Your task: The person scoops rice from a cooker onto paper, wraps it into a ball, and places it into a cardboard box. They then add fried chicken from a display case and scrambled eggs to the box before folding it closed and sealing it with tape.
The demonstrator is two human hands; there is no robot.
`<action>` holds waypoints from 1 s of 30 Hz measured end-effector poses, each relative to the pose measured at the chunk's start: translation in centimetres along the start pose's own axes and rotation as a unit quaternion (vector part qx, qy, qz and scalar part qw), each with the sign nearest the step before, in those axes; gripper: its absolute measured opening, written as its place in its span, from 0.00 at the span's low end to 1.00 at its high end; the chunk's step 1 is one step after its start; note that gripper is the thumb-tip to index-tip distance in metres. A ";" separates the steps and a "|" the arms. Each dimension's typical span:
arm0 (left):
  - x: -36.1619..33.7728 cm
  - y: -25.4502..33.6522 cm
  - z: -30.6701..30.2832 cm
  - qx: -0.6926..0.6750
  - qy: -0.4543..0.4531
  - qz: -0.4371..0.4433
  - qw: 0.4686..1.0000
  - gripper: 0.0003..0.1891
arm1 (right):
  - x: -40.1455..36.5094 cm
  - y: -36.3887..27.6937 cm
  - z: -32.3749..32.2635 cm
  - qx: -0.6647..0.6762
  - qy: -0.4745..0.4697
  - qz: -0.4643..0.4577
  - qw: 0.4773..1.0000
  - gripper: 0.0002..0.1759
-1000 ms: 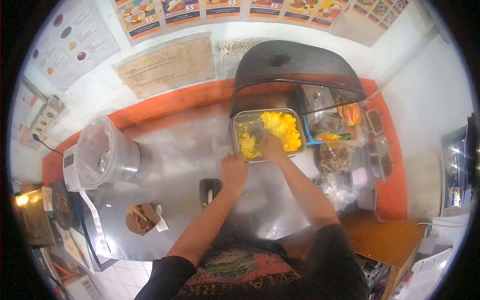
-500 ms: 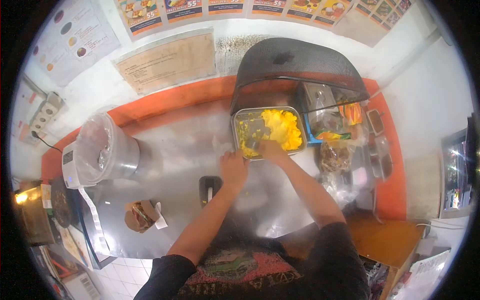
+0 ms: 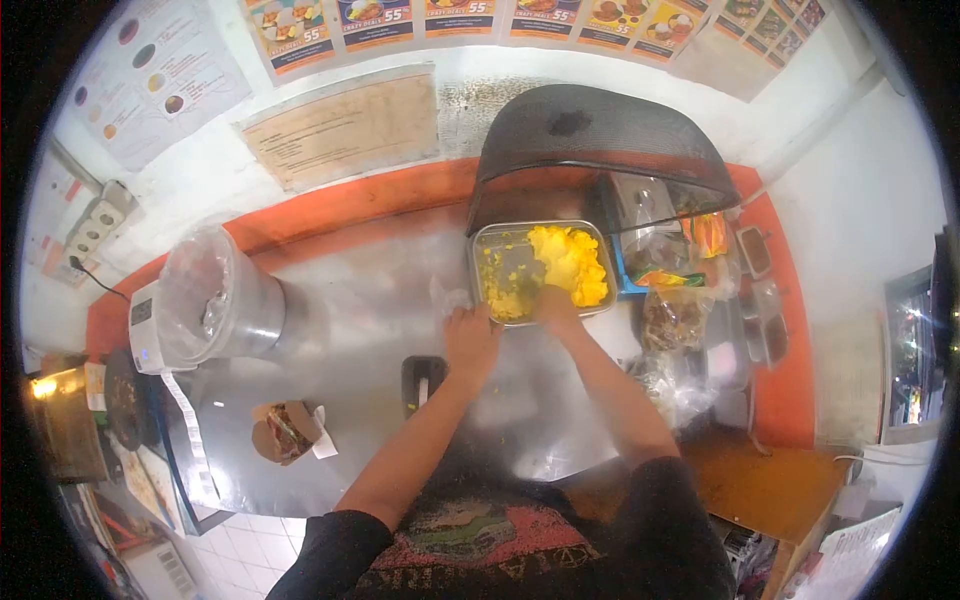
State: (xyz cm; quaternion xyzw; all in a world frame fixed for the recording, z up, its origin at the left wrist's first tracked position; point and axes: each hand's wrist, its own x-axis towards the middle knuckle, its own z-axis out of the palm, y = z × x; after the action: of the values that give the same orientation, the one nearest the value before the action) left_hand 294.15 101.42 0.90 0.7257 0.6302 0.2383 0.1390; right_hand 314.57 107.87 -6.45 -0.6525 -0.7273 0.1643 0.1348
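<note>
A rectangular metal tray [image 3: 478,262] holds a heap of soft yellow food [image 3: 568,262], piled to the right, with crumbs and smears on the left. My left hand [image 3: 470,335] is at the tray's front left corner, fingers curled on the rim. Over the front edge, my right hand [image 3: 557,308] reaches in beside the yellow heap, its fingers closed; what they grip is hidden. A crumpled clear plastic piece [image 3: 450,298] lies just behind my left hand. Below it is a small dark tray [image 3: 411,385] with a white-handled tool in it.
An open wrapped burger [image 3: 287,430] sits at the front left. A lined plastic tub [image 3: 255,310] stands at the left beside a label printer [image 3: 147,330]. A dark mesh cover [image 3: 610,130] arches behind the tray. Bagged food [image 3: 672,318] and small containers [image 3: 765,320] crowd the right.
My right hand has moved right and slightly down within the tray, and the dark tool seen at its fingers is now hidden. My left hand stays at the corner. The view has shifted slightly.
</note>
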 end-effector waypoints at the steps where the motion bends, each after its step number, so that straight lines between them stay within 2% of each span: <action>1: 0.0 0.0 -0.1 -0.005 0.000 -0.001 1.000 0.17 | -0.1 -1.0 0.6 0.025 0.003 0.014 1.000 0.12; 4: 0.1 0.0 -0.3 -0.014 0.001 0.001 1.000 0.17 | -0.3 -2.7 1.4 0.085 0.010 -0.040 0.996 0.11; 10: 0.1 -0.1 -0.3 -0.027 0.017 -0.004 0.999 0.17 | -1.5 -6.7 -3.0 0.158 0.005 0.030 0.987 0.07; 13: 0.2 -0.4 0.1 -0.032 0.027 -0.006 0.999 0.17 | -1.7 -6.1 -3.5 0.109 -0.062 -0.008 0.992 0.07; 16: 0.2 -0.1 0.0 -0.032 0.030 -0.004 0.999 0.17 | -1.7 -5.1 -4.3 0.099 -0.089 -0.067 0.989 0.08; 19: 0.2 -0.1 0.1 -0.026 0.021 -0.002 0.999 0.17 | 0.2 -3.1 -3.8 0.171 -0.130 -0.064 0.975 0.10; 23: 0.4 -0.6 0.3 -0.025 0.011 -0.017 0.999 0.18 | 1.0 -1.3 -3.9 0.274 -0.197 0.084 0.938 0.12; 25: 0.3 -0.9 0.6 -0.024 0.013 -0.009 1.000 0.18 | 0.5 -2.0 -5.9 0.318 -0.194 0.134 0.918 0.12; 30: 0.0 -0.7 0.3 -0.032 0.029 0.002 0.999 0.18 | 1.5 -2.3 -3.6 0.201 -0.017 0.021 0.979 0.07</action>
State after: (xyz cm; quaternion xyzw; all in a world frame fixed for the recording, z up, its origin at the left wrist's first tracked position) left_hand 293.74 101.59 0.29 0.7146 0.6248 0.2800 0.1435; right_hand 313.80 109.35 -2.21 -0.6241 -0.6680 0.3213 0.2471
